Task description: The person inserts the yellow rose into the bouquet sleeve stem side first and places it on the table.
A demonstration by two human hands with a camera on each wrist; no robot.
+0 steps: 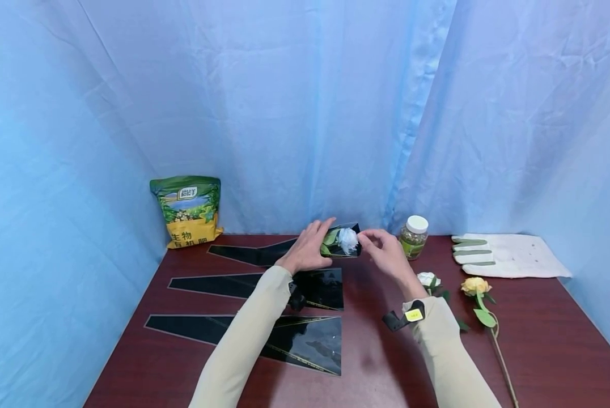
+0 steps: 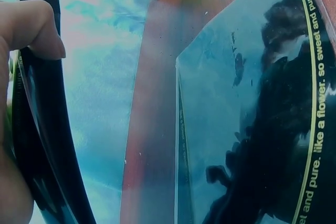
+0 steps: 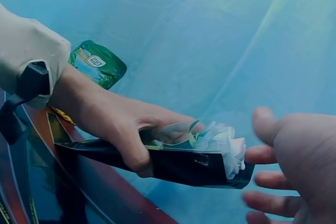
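Note:
My left hand (image 1: 309, 247) grips a black flower sleeve (image 3: 178, 167), thumb on the near side and fingers across its top. Inside the sleeve lies an artificial flower with a pale blue-white bloom (image 1: 348, 241) and green leaves (image 1: 328, 242), the bloom at the wide right end. Close to that end is my right hand (image 1: 385, 253). In the right wrist view its thumb and fingers stand apart, with the index fingertip right at the bloom. The left wrist view has the left thumb and a finger against the held sleeve (image 2: 44, 103).
Two flat black sleeves (image 1: 305, 340) lie nearer on the table. A fertilizer bag (image 1: 193, 212) stands back left. A white-lidded jar (image 1: 414, 238) is just right of my right hand. Beyond lie white-and-green gloves (image 1: 514, 255), a yellow flower (image 1: 475, 286) and a white flower (image 1: 428, 279).

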